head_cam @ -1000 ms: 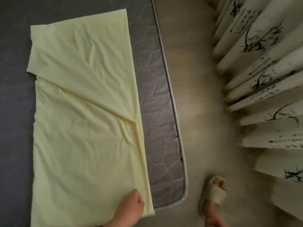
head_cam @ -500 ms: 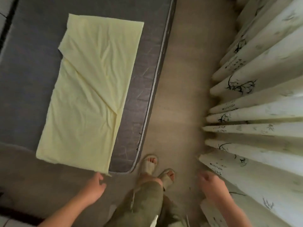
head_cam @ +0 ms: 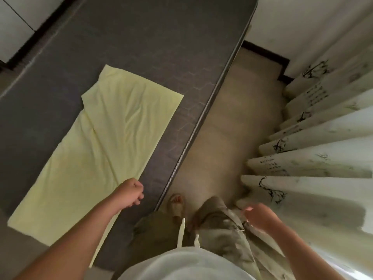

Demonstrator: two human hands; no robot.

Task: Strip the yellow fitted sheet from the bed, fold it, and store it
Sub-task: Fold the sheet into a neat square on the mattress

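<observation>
Mattress [head_cam: 141,37], left hand [head_cam: 132,194] fingers curled, empty.

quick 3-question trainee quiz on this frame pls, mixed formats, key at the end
1. True or false: the yellow sheet is still stretched over the corners of the mattress.
2. Multiple choice: what is the left hand doing? A) gripping a pillow B) curled, above the sheet's near right edge, no clear grip on anything C) pulling the curtain
3. Fill in: the right hand hangs near the patterned ______, holding nothing.

Key
1. False: it lies flat on top as a folded strip.
2. B
3. curtain
</observation>
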